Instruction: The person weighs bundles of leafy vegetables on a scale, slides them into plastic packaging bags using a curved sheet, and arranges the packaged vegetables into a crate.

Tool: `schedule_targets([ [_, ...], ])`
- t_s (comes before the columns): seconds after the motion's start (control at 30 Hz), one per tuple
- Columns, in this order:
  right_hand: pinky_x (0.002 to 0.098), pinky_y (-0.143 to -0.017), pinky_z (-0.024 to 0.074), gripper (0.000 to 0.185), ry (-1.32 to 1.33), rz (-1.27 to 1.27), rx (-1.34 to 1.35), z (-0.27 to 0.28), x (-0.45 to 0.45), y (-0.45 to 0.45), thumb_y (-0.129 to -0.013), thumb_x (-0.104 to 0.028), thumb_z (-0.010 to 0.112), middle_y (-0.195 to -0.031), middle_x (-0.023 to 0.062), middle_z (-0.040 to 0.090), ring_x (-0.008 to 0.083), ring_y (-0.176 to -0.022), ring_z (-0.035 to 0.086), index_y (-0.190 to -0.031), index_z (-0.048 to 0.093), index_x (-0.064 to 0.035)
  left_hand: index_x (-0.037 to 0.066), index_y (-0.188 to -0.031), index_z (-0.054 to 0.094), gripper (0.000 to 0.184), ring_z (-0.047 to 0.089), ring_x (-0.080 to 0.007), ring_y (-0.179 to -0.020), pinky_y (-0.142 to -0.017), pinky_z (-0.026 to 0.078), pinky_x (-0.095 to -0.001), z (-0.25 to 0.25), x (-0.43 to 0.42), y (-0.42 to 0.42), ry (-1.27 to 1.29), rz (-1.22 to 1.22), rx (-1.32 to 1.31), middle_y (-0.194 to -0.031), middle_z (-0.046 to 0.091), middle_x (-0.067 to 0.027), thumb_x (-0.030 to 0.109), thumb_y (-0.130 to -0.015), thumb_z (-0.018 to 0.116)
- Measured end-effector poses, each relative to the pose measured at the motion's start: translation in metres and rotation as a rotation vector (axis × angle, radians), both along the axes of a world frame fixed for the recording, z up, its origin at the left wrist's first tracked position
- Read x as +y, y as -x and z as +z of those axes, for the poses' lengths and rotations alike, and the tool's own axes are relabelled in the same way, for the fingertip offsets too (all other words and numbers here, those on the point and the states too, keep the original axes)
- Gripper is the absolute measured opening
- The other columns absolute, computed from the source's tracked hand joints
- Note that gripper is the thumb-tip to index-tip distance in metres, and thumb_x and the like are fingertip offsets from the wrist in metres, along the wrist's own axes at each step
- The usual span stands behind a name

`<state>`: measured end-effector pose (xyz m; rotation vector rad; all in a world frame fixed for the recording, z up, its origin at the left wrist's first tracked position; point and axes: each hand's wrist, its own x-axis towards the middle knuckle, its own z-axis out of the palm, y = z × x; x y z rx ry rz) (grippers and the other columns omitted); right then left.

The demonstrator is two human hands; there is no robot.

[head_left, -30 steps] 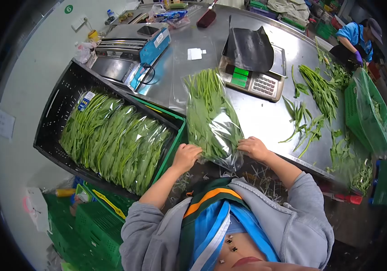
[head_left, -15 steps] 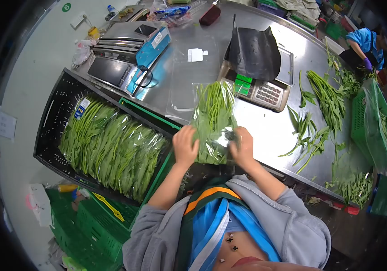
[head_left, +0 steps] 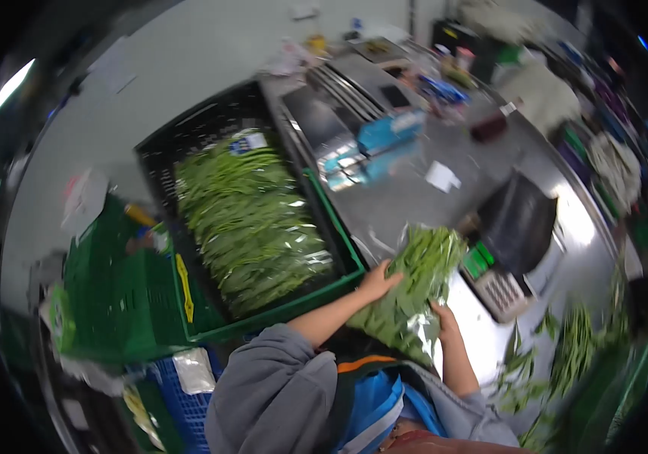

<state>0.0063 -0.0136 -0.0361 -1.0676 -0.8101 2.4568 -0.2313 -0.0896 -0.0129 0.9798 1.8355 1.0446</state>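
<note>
The left hand (head_left: 378,282) and right hand (head_left: 447,321) had fingers closed on opposite edges of the bag of greens (head_left: 412,284), apparently against sagging. At three o'clock sat the scale (head_left: 501,292); at ten, the crate (head_left: 210,113) held bagged bunches (head_left: 256,219), presumably overlapped to save room.

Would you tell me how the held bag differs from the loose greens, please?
The held bag wraps its greens in clear plastic; the loose greens lie unwrapped. The held bag is gripped by the left hand and right hand; the loose greens rest on the metal table. Both are leafy and green.
</note>
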Motion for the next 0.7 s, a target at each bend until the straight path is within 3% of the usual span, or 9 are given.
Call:
schedule_targets([
  [0.1, 0.0376, -0.086, 0.0482, 0.077, -0.204, 0.13, 0.119, 0.058, -0.017, 0.017, -0.056, -0.015, 0.079, -0.111, 0.0115, 0.06, 0.025, -0.1, 0.059, -0.124, 0.046, -0.0001, 0.001, -0.142, 0.017, 0.092, 0.036, -0.0256, -0.127, -0.102, 0.031, -0.0355, 0.007, -0.045, 0.031, -0.125, 0.055, -0.622, -0.141, 0.031, -0.0154, 0.035, -0.076, 0.072],
  [0.13, 0.0375, -0.09, 0.045, 0.078, -0.236, 0.216, 0.15, 0.056, -0.019, 0.024, -0.052, -0.008, 0.081, -0.113, 0.0105, 0.059, 0.0242, -0.105, 0.057, -0.123, 0.048, -0.0004, 0.003, -0.14, 0.026, 0.086, 0.038, -0.0222, -0.125, -0.103, 0.03, -0.0338, 0.026, -0.067, 0.042, -0.097, -0.001, -0.842, -0.137, 0.038, -0.0128, 0.029, -0.075, 0.074],
  [0.2, 0.0361, -0.091, 0.0442, 0.08, -0.404, 0.306, 0.255, 0.1, -0.032, 0.061, -0.049, -0.005, 0.083, -0.113, 0.0085, 0.059, 0.0217, -0.104, 0.056, -0.122, 0.05, -0.0012, 0.004, -0.135, 0.037, 0.076, 0.047, -0.0189, -0.116, -0.099, 0.034, -0.0325, 0.044, -0.096, 0.067, -0.235, -0.158, -0.841, -0.128, 0.049, -0.0096, 0.018, -0.071, 0.077],
  [0.33, 0.0309, -0.087, 0.0449, 0.062, -1.112, 0.592, 0.093, 0.199, -0.022, 0.164, -0.063, -0.008, 0.081, -0.11, 0.0086, 0.061, 0.0168, -0.096, 0.058, -0.118, 0.054, -0.0004, 0.004, -0.118, 0.052, 0.069, 0.056, -0.0177, -0.101, -0.091, 0.043, -0.0326, 0.146, -0.134, 0.138, -0.481, 0.262, -0.417, -0.109, 0.06, -0.0073, 0.006, -0.056, 0.082],
  [0.37, 0.0321, -0.089, 0.0447, 0.059, -1.258, 0.548, 0.209, 0.209, -0.025, 0.201, -0.067, -0.006, 0.076, -0.112, 0.011, 0.06, 0.0195, -0.1, 0.058, -0.121, 0.053, -0.0005, 0.003, -0.12, 0.049, 0.072, 0.055, -0.0213, -0.103, -0.09, 0.045, -0.0339, 0.121, -0.134, 0.18, -0.586, 0.351, -0.058, -0.113, 0.058, -0.0099, 0.007, -0.056, 0.082],
  [0.43, 0.0342, -0.092, 0.0439, 0.055, -1.475, 0.42, 0.191, 0.248, -0.041, 0.275, -0.07, 0.005, 0.06, -0.118, 0.0161, 0.058, 0.0273, -0.11, 0.057, -0.124, 0.051, -0.0014, 0.001, -0.124, 0.045, 0.057, 0.054, -0.0271, -0.107, -0.091, 0.045, -0.037, 0.13, -0.148, 0.264, -0.316, 0.262, 0.946, -0.124, 0.051, -0.0132, 0.019, -0.075, 0.07],
  [0.53, 0.0339, -0.095, 0.0426, 0.068, -1.844, 0.132, 0.466, 0.292, -0.068, 0.395, -0.06, 0.016, 0.048, -0.126, 0.0173, 0.051, 0.032, -0.116, 0.05, -0.123, 0.053, -0.0075, 0.002, -0.121, 0.048, 0.054, 0.055, -0.027, -0.106, -0.09, 0.045, -0.0367, 0.149, -0.156, 0.323, -0.196, 0.417, 0.969, -0.121, 0.053, -0.0153, 0.023, -0.076, 0.069],
  [0.6, 0.0381, -0.091, 0.0449, 0.068, -2.147, 0.012, 0.337, 0.279, -0.073, 0.479, -0.062, 0.012, 0.049, -0.125, 0.014, 0.052, 0.0335, -0.112, 0.053, -0.123, 0.053, -0.0157, 0.007, -0.112, 0.058, 0.041, 0.056, -0.0283, -0.103, -0.088, 0.044, -0.0365, 0.153, -0.153, 0.336, -0.359, 0.79, 0.271, -0.116, 0.059, -0.0091, 0.019, -0.075, 0.07],
  [0.7, 0.0396, -0.096, 0.0398, 0.059, -2.5, 0.314, 0.024, 0.214, -0.06, 0.596, -0.071, 0.003, 0.05, -0.129, 0.0121, 0.049, 0.0319, -0.119, 0.046, -0.127, 0.049, -0.0175, 0.008, -0.102, 0.063, 0.031, 0.054, -0.0275, -0.108, -0.095, 0.04, -0.0387, 0.114, -0.158, 0.309, -0.383, 0.293, 0.658, -0.113, 0.059, -0.0108, 0.022, -0.075, 0.069],
])
